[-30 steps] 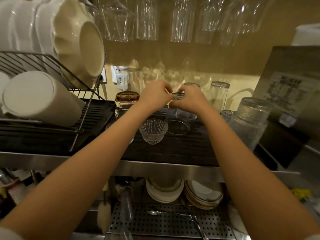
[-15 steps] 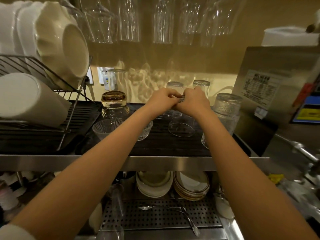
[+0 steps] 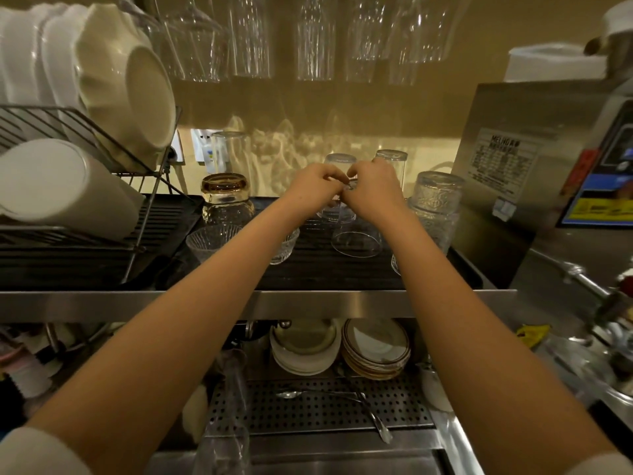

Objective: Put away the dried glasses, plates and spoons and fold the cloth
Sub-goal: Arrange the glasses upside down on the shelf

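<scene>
Steel shelf [image 3: 308, 305] crosses the middle of the view, carrying a black ridged mat [image 3: 325, 272] in a warmly lit kitchen with a beige wall behind.

At ten o'clock, a wire rack [image 3: 68, 121] holds white plates [image 3: 27, 63], a cream fluted bowl [image 3: 137, 84] on edge and a white cup [image 3: 61, 186] lying on its side. At twelve o'clock, a row of hanging glasses [image 3: 315, 39] runs across the top. At three o'clock stands a steel machine [image 3: 513, 166] with a printed label.

On the mat, from nine o'clock towards three, are an amber-rimmed glass [image 3: 224, 188] turned mouth-down, a ribbed glass bowl [image 3: 209, 240] partly behind the left forearm, and a stack of patterned glasses [image 3: 436, 197].

Both bare arms reach forward and meet at the centre. The left grip [image 3: 315, 186] and right grip [image 3: 373, 190] touch, fingers curled, pinching between them the top of a clear glass [image 3: 356, 234]. This glass hangs mouth-down directly at six o'clock of the two grips, over the mat. Whether its rim rests on the mat cannot be told.

Below the shelf, at six o'clock, two stacks of plates [image 3: 375, 351] sit side by side behind a perforated tray [image 3: 308, 413], where a spoon [image 3: 291, 394] lies.
</scene>
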